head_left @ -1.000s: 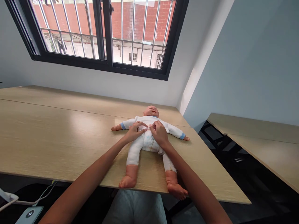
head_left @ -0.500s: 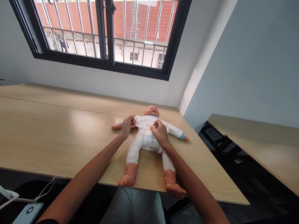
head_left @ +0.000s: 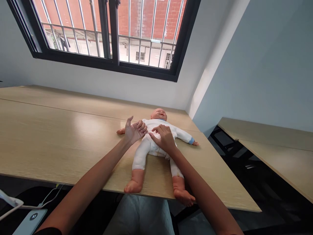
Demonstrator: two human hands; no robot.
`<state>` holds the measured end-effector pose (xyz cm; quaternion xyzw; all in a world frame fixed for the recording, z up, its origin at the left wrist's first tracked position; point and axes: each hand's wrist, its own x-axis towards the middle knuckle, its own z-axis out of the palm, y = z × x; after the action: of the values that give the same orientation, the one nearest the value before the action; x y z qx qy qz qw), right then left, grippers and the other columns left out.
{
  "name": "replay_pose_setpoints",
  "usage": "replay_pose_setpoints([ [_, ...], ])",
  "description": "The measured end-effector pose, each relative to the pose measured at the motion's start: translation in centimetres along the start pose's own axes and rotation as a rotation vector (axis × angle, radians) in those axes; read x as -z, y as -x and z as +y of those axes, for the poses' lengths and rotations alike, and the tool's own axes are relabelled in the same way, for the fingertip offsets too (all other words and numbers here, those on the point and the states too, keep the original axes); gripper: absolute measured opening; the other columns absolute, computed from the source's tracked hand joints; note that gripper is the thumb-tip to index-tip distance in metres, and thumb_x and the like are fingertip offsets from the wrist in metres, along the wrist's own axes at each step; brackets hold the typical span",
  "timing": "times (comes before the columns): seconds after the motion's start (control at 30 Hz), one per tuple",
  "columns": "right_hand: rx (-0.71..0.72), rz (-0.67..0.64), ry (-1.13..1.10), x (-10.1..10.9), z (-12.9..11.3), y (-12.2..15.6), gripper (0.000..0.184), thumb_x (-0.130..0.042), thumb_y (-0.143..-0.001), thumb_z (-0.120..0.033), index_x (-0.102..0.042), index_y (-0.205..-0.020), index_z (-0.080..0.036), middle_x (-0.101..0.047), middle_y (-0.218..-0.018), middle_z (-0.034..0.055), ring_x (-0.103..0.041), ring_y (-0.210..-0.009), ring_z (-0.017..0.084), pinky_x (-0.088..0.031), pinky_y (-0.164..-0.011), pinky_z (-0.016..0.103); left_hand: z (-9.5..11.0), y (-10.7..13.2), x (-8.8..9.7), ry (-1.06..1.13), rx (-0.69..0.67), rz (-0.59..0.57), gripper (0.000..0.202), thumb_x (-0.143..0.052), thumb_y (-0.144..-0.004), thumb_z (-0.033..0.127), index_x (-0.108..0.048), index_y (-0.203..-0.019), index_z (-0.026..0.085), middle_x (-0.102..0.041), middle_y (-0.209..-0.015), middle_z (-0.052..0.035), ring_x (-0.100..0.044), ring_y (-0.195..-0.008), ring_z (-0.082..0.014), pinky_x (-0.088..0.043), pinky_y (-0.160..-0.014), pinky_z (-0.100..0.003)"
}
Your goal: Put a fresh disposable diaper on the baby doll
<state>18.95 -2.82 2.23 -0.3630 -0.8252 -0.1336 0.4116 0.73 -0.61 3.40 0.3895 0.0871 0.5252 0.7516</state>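
Observation:
A baby doll (head_left: pixel 141 153) in a white suit with blue cuffs lies on its back on the wooden table (head_left: pixel 61 143), head toward the window, bare feet reaching the near edge. My left hand (head_left: pixel 134 130) is at the doll's side by its outstretched arm, palm turned up and thumb raised, with the fingers curled into the white fabric. On the doll's belly rests my right hand (head_left: pixel 163 137), its fingertips bent and pinching the suit at the chest.
A second wooden table (head_left: pixel 269 140) stands to the right across a dark gap. A phone (head_left: pixel 29 220) with a white cable lies low at the left, below the table's edge. A barred window (head_left: pixel 110 32) fills the wall behind.
My left hand moved from the doll's belly to its side by the arm and turned palm up. My right hand slid slightly up the torso.

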Motion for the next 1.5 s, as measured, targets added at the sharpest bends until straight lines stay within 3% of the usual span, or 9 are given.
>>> replay_pose_setpoints([
  [0.13, 0.125, 0.001, 0.028, 0.01, -0.12, -0.01, 0.022, -0.054, -0.096, -0.037, -0.062, -0.092, -0.017, -0.061, -0.083, 0.0038, -0.054, -0.080, 0.017, -0.037, -0.080, 0.033, -0.08, 0.12, -0.15, 0.037, 0.032, -0.041, 0.059, -0.023, -0.093, 0.057, -0.035, -0.051, 0.018, -0.023, -0.056, -0.0003, -0.030, -0.054, -0.0142, -0.034, -0.054, -0.026],
  [0.73, 0.262, 0.101, 0.128, -0.12, -0.03, -0.11, 0.017, -0.054, -0.096, -0.024, -0.065, -0.084, -0.018, -0.059, -0.075, 0.0019, -0.052, -0.071, 0.015, -0.038, -0.074, 0.031, -0.29, 0.00, -0.16, 0.041, 0.040, 0.038, 0.058, -0.026, -0.093, 0.056, -0.040, -0.053, 0.017, -0.025, -0.059, -0.0008, -0.034, -0.056, -0.0145, -0.038, -0.055, -0.025],
  [1.37, 0.176, -0.016, 0.171, -0.14, -0.01, 0.04, 0.017, -0.053, -0.095, -0.029, -0.065, -0.089, -0.019, -0.061, -0.078, 0.0028, -0.055, -0.078, 0.017, -0.036, -0.079, 0.033, -0.40, -0.16, 0.44, -0.078, 0.020, -0.069, 0.051, -0.046, -0.086, 0.057, -0.046, -0.057, 0.016, -0.034, -0.060, -0.0013, -0.039, -0.058, -0.0135, -0.042, -0.057, -0.023],
  [1.5, 0.055, 0.004, 0.111, 0.36, 0.46, -0.16, 0.021, -0.051, -0.096, -0.035, -0.066, -0.093, -0.020, -0.063, -0.084, 0.0039, -0.055, -0.083, 0.018, -0.034, -0.082, 0.034, 0.18, -0.29, 0.24, -0.102, -0.008, 0.057, 0.049, -0.042, -0.087, 0.056, -0.046, -0.058, 0.017, -0.036, -0.059, -0.0007, -0.040, -0.055, -0.0138, -0.045, -0.058, -0.026],
])
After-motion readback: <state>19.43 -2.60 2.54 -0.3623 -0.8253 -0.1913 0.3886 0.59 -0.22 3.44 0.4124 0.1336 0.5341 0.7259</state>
